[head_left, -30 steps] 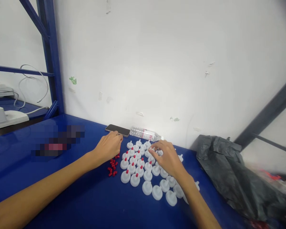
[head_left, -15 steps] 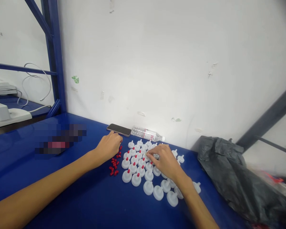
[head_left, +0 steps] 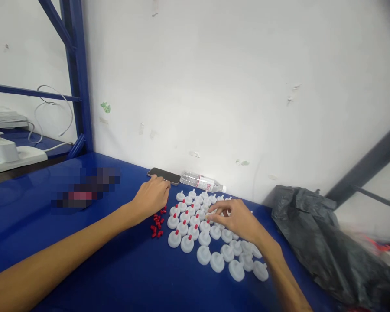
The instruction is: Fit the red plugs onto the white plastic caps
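Note:
My left hand (head_left: 152, 196) is curled palm-down at the far end of a small pile of red caps (head_left: 157, 224). Its fingers are bent together, and their tips are hidden. My right hand (head_left: 235, 219) reaches over rows of white funnel-shaped lids (head_left: 217, 262) with upright spouts. Thumb and forefinger stand slightly apart, just above a lid whose spout carries a red tip (head_left: 207, 221). Nothing shows between them. Several lids at the left of the group have red tips; those at the front right have bare spouts. My right hand covers part of the group.
A phone (head_left: 164, 175) and a clear plastic bottle (head_left: 202, 181) lie along the wall behind the lids. A dark plastic bag (head_left: 307, 225) stands at the right. On the left are a blurred-out item (head_left: 86, 190) and a blue metal post (head_left: 79, 78).
My right hand has shifted right and slightly nearer me, uncovering lids in the middle, and its thumb and forefinger look wider apart. My left hand has barely moved.

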A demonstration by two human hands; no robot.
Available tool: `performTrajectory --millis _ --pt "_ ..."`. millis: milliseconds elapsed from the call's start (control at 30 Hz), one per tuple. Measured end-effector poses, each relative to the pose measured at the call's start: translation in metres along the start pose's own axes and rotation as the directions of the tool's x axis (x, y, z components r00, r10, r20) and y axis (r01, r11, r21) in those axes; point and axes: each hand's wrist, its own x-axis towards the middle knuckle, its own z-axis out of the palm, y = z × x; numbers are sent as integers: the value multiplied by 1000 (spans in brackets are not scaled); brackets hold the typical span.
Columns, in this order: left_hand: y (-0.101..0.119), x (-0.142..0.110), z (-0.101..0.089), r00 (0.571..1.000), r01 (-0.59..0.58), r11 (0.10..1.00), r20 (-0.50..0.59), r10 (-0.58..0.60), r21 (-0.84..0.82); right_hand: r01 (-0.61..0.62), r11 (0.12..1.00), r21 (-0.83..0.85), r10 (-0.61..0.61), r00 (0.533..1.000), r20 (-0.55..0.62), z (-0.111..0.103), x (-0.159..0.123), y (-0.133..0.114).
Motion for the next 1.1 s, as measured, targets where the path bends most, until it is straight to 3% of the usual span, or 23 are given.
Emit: performTrajectory --millis 100,200,400,567,800,1100 --pt "5 -3 -5 990 52 999 -129 -53 -11 -14 999 29 10 994 106 2 0 2" --pt "6 -4 -5 976 70 996 -205 -79 -51 -13 999 43 7 990 138 3 0 3" --pt "3 -3 -1 964 4 994 -264 -32 -107 27 993 111 -24 999 -29 -5 -5 -2" --pt "7 -7 -5 942 -163 978 -315 114 -133 92 986 138 -74 988 -132 5 -3 -7" --pt "18 -16 0 872 -473 867 -225 435 -154 219 975 -34 -221 944 -247 31 0 -14" --pt "28 -23 1 856 -517 827 -143 497 -223 360 915 -182 -398 874 -277 44 -2 -20"
